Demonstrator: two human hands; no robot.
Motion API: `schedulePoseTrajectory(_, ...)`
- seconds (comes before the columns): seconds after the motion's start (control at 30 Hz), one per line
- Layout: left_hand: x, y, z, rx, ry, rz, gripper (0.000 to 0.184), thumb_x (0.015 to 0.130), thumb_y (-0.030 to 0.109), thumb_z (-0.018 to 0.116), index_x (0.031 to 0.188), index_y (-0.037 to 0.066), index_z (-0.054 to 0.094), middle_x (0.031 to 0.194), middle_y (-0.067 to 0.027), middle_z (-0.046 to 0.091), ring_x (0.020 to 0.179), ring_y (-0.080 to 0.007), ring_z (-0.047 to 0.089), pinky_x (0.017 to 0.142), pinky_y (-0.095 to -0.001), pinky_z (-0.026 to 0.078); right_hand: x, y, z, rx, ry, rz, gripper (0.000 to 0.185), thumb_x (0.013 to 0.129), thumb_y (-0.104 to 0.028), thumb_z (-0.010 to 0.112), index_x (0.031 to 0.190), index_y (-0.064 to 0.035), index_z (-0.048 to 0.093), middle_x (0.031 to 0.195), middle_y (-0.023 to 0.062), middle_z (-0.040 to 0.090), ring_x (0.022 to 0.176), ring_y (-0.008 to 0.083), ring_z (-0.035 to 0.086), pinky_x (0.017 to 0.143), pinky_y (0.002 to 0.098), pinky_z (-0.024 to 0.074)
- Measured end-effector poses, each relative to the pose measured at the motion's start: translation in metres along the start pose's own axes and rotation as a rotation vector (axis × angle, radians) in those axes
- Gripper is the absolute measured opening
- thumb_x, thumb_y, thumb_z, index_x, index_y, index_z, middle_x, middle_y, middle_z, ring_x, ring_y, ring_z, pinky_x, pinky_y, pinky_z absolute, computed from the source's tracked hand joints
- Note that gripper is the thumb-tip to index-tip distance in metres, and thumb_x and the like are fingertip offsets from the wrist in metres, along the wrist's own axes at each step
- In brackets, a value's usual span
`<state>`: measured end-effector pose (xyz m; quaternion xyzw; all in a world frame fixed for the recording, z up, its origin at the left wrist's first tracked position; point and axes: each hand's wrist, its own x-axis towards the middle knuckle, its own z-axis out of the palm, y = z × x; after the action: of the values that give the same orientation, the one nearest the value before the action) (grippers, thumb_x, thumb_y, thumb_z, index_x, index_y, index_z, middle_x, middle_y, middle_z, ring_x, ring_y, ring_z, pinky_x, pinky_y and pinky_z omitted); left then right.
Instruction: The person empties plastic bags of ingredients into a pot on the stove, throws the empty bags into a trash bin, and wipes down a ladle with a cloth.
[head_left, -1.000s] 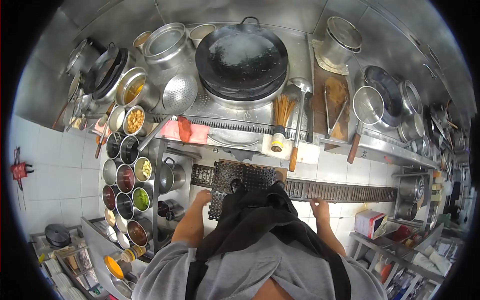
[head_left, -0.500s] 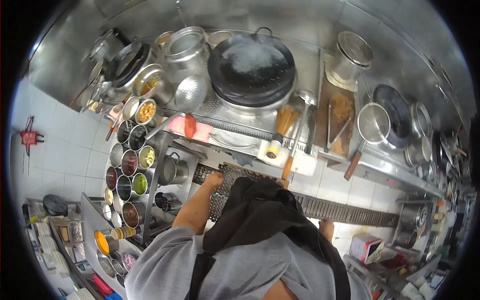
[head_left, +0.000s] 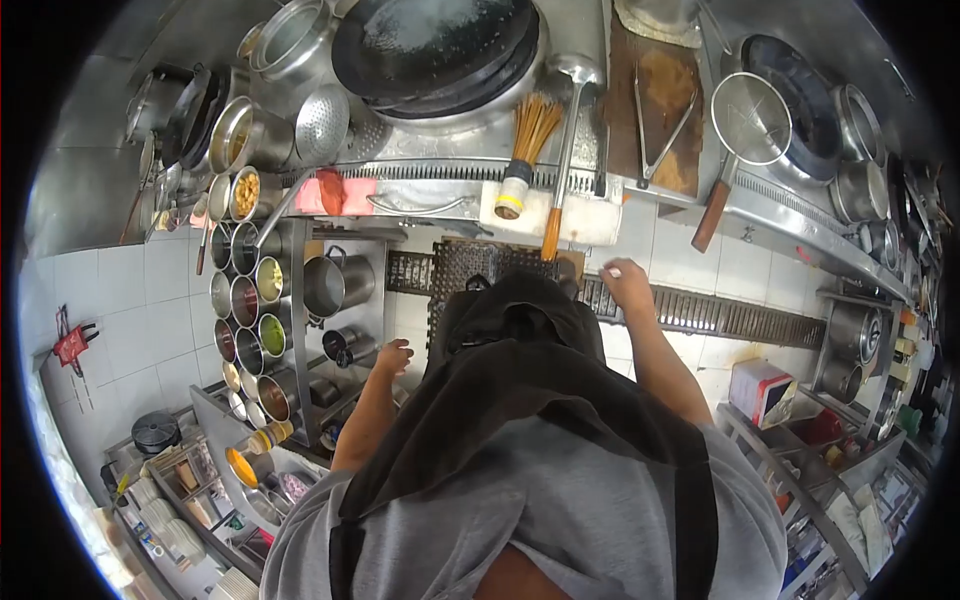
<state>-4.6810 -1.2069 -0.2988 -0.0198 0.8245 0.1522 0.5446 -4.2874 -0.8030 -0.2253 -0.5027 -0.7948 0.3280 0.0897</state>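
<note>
My left hand point(head_left: 395, 357) hangs low at my left side, fingers loosely spread, holding nothing. Closest to it is a dark metal container point(head_left: 345, 345) on the lower shelf, with a large steel pot point(head_left: 338, 283) above. My right hand point(head_left: 627, 284) is out in front on the right, over the floor drain, fingers loosely bent and nothing seen in them. Ahead of it a ladle point(head_left: 554, 225) with a wooden handle lies across the stove edge. Left of the ladle, a bamboo wok brush point(head_left: 526, 150) rests beside a white cloth point(head_left: 590, 217).
A big black wok point(head_left: 430, 50) sits on the stove. Tongs point(head_left: 655, 130) and a wire strainer point(head_left: 750, 120) lie to its right. Several ingredient tins point(head_left: 245, 300) line the left rack. A slotted drain point(head_left: 720, 318) and a dark mat point(head_left: 480, 255) cover part of the floor.
My right hand has swung forward from beside my body, and my left hand has drawn back and down. The stove has shifted up in view; my head now looks further down.
</note>
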Motion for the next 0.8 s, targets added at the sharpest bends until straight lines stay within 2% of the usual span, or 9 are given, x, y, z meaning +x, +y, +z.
schedulePoseTrajectory(0.13,-0.038,-0.01,-0.023,-0.017,0.11,-0.078,0.044,0.081,0.011,0.062,0.125,0.016,0.058,0.082,-0.0042,0.065,0.062,-0.0158,0.06,0.053,-0.034,0.05,0.017,-0.063,0.016,0.284,0.024,0.054,0.03,0.081,-0.024,0.068,0.103,-0.0041,0.066,0.096,0.0197,0.067,0.084,0.0375,0.065,0.077,0.0429,0.0517)
schedulePoseTrajectory(0.17,-0.017,-0.04,-0.04,-0.191,-0.005,-0.046,0.04,0.084,0.011,0.059,0.123,0.015,0.059,0.085,-0.0029,0.065,0.062,-0.014,0.06,0.051,-0.0321,0.048,0.021,-0.076,0.022,0.383,0.056,0.083,0.031,0.081,-0.023,0.068,0.105,-0.0033,0.064,0.094,0.0204,0.067,0.084,0.0365,0.065,0.076,0.0423,0.0519)
schedulePoseTrajectory(0.2,-0.016,-0.045,-0.047,-0.191,-0.009,-0.054,0.04,0.084,0.011,0.059,0.123,0.015,0.059,0.085,-0.0029,0.065,0.062,-0.014,0.06,0.051,-0.0321,0.048,0.026,-0.084,0.032,0.38,0.051,0.088,0.031,0.081,-0.023,0.068,0.105,-0.0033,0.064,0.094,0.0204,0.067,0.084,0.0365,0.065,0.076,0.0423,0.0519)
schedulePoseTrajectory(0.27,-0.019,-0.048,-0.057,-0.169,0.037,0.019,0.038,0.085,0.013,0.057,0.122,0.014,0.06,0.087,-0.0023,0.067,0.064,-0.0139,0.061,0.052,-0.0315,0.049,0.036,-0.094,0.05,0.251,0.115,0.07,0.035,0.084,-0.021,0.069,0.112,-0.0023,0.062,0.087,0.017,0.068,0.073,0.0297,0.067,0.069,0.0386,0.0527)
schedulePoseTrajectory(0.33,-0.023,-0.04,-0.059,-0.091,0.091,-0.007,0.039,0.084,0.013,0.056,0.123,0.015,0.06,0.092,-0.0029,0.068,0.068,-0.0149,0.063,0.054,-0.0311,0.05,0.039,-0.104,0.056,0.199,0.117,0.07,0.036,0.084,-0.021,0.068,0.114,-0.0028,0.06,0.086,0.0174,0.068,0.076,0.0328,0.067,0.07,0.0407,0.0523)
schedulePoseTrajectory(0.4,-0.024,-0.032,-0.066,-0.023,0.142,0.015,0.04,0.084,0.013,0.055,0.124,0.014,0.059,0.096,-0.0042,0.068,0.074,-0.0157,0.064,0.058,-0.0323,0.052,0.043,-0.111,0.061,0.146,0.17,0.14,0.039,0.083,-0.019,0.065,0.118,-0.0031,0.056,0.09,0.0215,0.067,0.083,0.0376,0.065,0.073,0.0458,0.0521)
schedulePoseTrajectory(0.5,-0.022,-0.024,-0.079,-0.026,0.161,0.028,0.041,0.084,0.014,0.054,0.125,0.013,0.059,0.103,-0.0047,0.067,0.079,-0.0158,0.065,0.059,-0.0334,0.053,0.049,-0.115,0.071,0.038,0.216,0.121,0.045,0.085,-0.019,0.063,0.126,-0.0047,0.052,0.09,0.0233,0.066,0.082,0.0397,0.065,0.074,0.0477,0.0519)
schedulePoseTrajectory(0.6,-0.013,-0.026,-0.096,-0.066,0.124,0.046,0.04,0.085,0.015,0.055,0.125,0.014,0.058,0.107,-0.0047,0.066,0.083,-0.0158,0.065,0.06,-0.0345,0.053,0.055,-0.123,0.07,-0.013,0.188,0.186,0.051,0.084,-0.019,0.063,0.131,-0.0038,0.051,0.09,0.0259,0.066,0.085,0.0413,0.064,0.077,0.048,0.0502)
schedulePoseTrajectory(0.8,0.001,-0.035,-0.127,-0.01,0.12,0.023,0.039,0.087,0.016,0.056,0.126,0.012,0.057,0.11,-0.0065,0.065,0.082,-0.017,0.065,0.061,-0.0357,0.054,0.054,-0.121,0.074,-0.056,0.172,0.177,0.055,0.086,-0.022,0.063,0.136,-0.0051,0.047,0.093,0.0284,0.065,0.088,0.0418,0.064,0.078,0.0475,0.0505)
